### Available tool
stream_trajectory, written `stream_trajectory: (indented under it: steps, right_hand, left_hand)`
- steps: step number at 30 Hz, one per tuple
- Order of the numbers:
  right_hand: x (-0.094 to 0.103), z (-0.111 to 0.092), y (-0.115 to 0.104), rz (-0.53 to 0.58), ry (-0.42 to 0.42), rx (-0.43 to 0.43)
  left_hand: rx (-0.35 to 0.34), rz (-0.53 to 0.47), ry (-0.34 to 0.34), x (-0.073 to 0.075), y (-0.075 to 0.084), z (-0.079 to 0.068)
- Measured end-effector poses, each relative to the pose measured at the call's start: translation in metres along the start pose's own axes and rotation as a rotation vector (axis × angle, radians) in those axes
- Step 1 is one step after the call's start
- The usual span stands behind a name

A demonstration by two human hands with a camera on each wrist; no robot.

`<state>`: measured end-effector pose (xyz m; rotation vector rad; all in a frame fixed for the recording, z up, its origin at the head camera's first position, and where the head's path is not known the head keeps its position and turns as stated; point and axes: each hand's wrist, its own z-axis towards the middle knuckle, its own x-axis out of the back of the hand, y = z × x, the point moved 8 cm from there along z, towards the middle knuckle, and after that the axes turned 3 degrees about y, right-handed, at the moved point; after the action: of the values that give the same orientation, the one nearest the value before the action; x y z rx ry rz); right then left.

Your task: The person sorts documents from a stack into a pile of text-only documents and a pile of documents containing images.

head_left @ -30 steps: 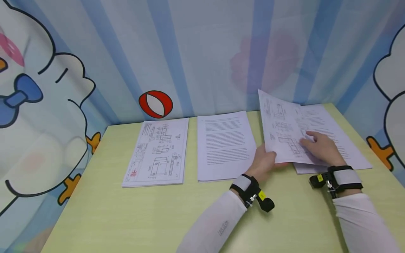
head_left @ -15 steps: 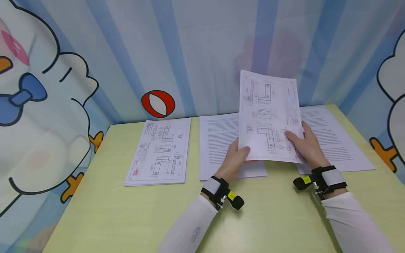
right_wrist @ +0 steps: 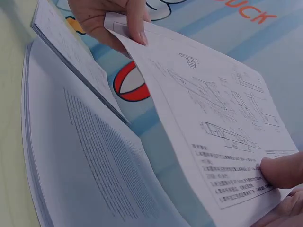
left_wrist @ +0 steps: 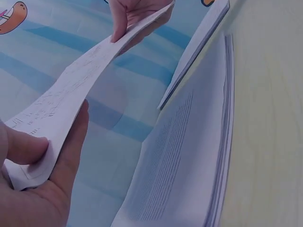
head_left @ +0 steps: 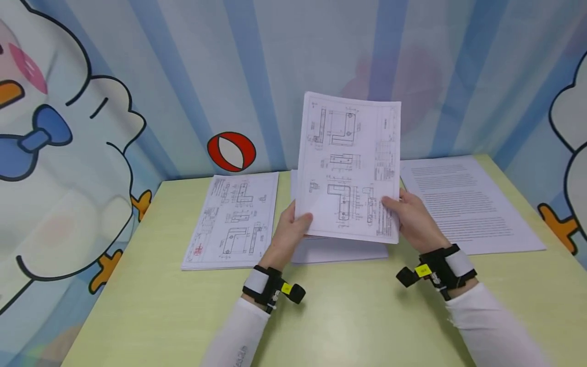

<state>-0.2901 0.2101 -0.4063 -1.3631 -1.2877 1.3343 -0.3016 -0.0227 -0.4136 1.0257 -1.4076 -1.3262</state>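
A thin stack of paper sheets (head_left: 353, 168), its top one printed with technical drawings, is held up over the table between both hands. My left hand (head_left: 288, 232) pinches its lower left corner, thumb on the printed face and fingers behind. At the lower right edge my right hand (head_left: 417, 219) grips it the same way. In the left wrist view the sheets (left_wrist: 90, 71) bow slightly between the two hands. Below them lies a middle stack of text pages (head_left: 339, 252), largely covered by the held sheets in the head view; its lines of print show in the right wrist view.
At the left lies another stack of drawings (head_left: 234, 224) with a red stamp. A stack of text pages (head_left: 472, 204) lies at the right of the pale yellow table (head_left: 339, 316). Behind it hangs a blue striped cartoon curtain (head_left: 275, 76).
Both hands have lifted the drawing sheets off the right-hand text pages and carried them left and up, over the middle stack. The right hand has shifted from the sheet's face to its right edge.
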Motion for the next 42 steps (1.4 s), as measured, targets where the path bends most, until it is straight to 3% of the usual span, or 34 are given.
stream_trajectory:
  steps: [7,16,24,31,34,38,42]
  right_hand:
    - [-0.048,0.008,0.0,-0.09,-0.031,0.026]
    - [-0.107,0.022,0.003,-0.155,-0.099,0.0]
    - [-0.144,0.041,0.017,-0.199,-0.03,-0.04]
    - [-0.177,0.052,0.038,-0.289,-0.041,-0.06]
    - [-0.188,0.056,0.046,-0.312,-0.042,-0.065]
    - [-0.199,0.061,0.058,-0.371,-0.022,-0.074]
    - [-0.207,0.065,0.07,-0.414,-0.023,-0.098]
  left_hand:
    - [-0.032,0.065,0.109,0.054,0.01,-0.01]
    - [0.049,0.222,0.186,0.128,0.004,-0.027]
    - [0.122,0.362,0.234,0.186,-0.001,-0.042]
    - [0.266,0.474,0.345,0.223,-0.01,-0.062]
    - [0.313,0.511,0.356,0.234,-0.017,-0.066]
    - [0.334,0.546,0.315,0.244,-0.028,-0.066]
    - [0.378,0.612,0.333,0.253,-0.038,-0.065]
